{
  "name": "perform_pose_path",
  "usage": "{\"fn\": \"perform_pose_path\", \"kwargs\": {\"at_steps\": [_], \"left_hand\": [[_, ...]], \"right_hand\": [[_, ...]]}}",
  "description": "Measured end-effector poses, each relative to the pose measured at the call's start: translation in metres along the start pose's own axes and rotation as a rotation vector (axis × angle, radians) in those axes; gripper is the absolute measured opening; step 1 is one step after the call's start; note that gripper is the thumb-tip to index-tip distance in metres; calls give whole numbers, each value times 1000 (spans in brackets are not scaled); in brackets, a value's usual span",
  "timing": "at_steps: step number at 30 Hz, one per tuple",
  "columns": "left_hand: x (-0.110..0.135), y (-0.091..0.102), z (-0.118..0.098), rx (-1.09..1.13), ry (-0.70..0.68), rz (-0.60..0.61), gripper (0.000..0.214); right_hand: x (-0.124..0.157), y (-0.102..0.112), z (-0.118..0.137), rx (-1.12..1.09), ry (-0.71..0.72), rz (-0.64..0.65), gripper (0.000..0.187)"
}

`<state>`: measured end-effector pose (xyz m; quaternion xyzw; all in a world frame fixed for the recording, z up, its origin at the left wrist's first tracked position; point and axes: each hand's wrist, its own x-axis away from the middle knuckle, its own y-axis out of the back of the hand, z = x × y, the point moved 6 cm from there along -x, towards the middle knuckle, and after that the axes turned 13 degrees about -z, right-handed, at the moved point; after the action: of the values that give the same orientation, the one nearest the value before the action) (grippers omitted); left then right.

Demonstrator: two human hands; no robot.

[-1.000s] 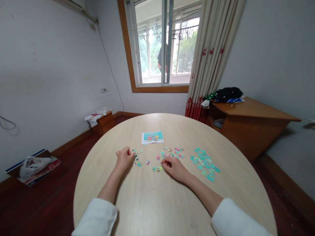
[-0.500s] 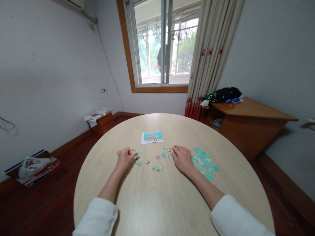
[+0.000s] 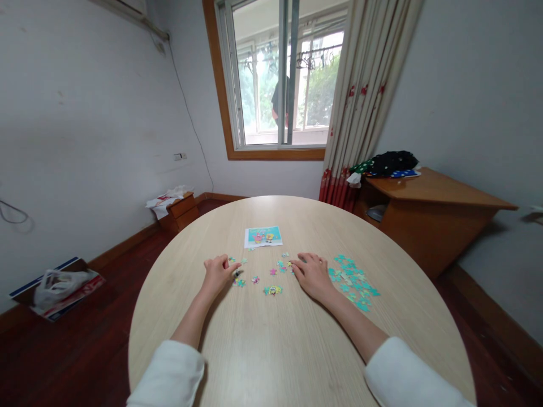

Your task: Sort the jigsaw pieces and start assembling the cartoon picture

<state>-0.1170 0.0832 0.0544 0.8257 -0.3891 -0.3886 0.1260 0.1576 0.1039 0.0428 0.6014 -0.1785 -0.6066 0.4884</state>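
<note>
On a round, pale wood-grain table [image 3: 263,350], in the head view, the bare left hand [image 3: 218,273] and right hand [image 3: 314,275] are being held well apart. Small multicoloured jigsaw pieces [image 3: 241,283] are being bordered by the curled left hand; whether any is being pinched cannot be told. Others are being partly covered by the right hand, its grip unclear. A rectangular turquoise picture card [image 3: 264,237] is lying beyond.

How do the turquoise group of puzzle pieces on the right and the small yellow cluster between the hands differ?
The turquoise group spreads over a wide patch; the yellow cluster is small and compact. The turquoise group is mostly turquoise, while the yellow cluster is mainly yellow. Both lie on the table.
</note>
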Motion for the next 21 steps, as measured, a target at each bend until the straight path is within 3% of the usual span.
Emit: {"fn": "perform_pose_path", "kwargs": {"at_steps": [10, 21], "left_hand": [[1, 0, -5, -150, -43, 43, 44], [1, -5, 1, -170, -46, 65, 41]], "right_hand": [[4, -3, 3, -196, 42, -95, 15], [3, -7, 3, -198, 48, -47, 18]]}}
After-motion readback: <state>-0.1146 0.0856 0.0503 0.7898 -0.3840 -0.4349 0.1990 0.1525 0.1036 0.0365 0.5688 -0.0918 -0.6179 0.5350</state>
